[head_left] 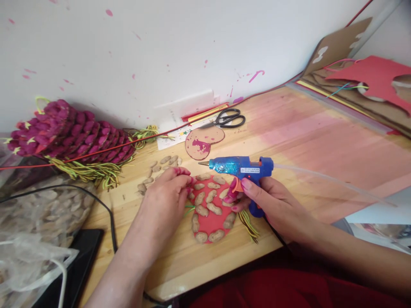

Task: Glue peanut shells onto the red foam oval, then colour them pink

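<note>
My right hand (pixel 276 205) grips a blue hot glue gun (pixel 229 166), with a finger at its orange trigger (pixel 238 185). The gun's metal nozzle points left, above the work. Below it lies a red heart-shaped piece (pixel 208 220) with peanuts (pixel 214 208) set along its edge and across its middle. At the piece's upper left edge, my left hand (pixel 170 192) has its fingers bent together around a peanut (pixel 192 195), which they mostly hide. A clear glue stick (pixel 330 177) trails from the back of the gun.
Loose peanuts (pixel 156 168) lie beyond my left hand. Black-handled scissors (pixel 231 118) and a stained cardboard heart (pixel 205 142) are farther back. A magenta tasselled ornament (pixel 86 132) leans at left, above a plastic bag of peanuts (pixel 58 209). Red cut paper (pixel 374 79) lies far right.
</note>
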Available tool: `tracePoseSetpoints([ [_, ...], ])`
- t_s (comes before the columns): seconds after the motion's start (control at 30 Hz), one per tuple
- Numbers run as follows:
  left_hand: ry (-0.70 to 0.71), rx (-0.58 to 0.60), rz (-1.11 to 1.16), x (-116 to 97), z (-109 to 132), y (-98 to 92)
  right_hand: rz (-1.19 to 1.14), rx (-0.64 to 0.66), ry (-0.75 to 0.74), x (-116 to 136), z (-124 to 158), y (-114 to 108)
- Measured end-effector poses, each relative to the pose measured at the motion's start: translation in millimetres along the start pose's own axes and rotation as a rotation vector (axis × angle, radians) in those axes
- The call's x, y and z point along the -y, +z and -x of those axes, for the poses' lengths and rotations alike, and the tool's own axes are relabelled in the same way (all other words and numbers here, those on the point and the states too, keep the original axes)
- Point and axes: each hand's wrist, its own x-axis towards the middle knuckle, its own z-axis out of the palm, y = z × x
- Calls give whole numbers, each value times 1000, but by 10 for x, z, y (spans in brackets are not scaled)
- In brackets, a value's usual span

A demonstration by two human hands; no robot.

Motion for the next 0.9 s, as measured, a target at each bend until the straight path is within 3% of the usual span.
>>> tracePoseSetpoints([
  [0.47,6,-54,-32,-47,16,127,41,-1,-15,35,-11,24],
  [0.9,-25,24,-114,-136,19,109,45,0,9,36,-14,24],
])
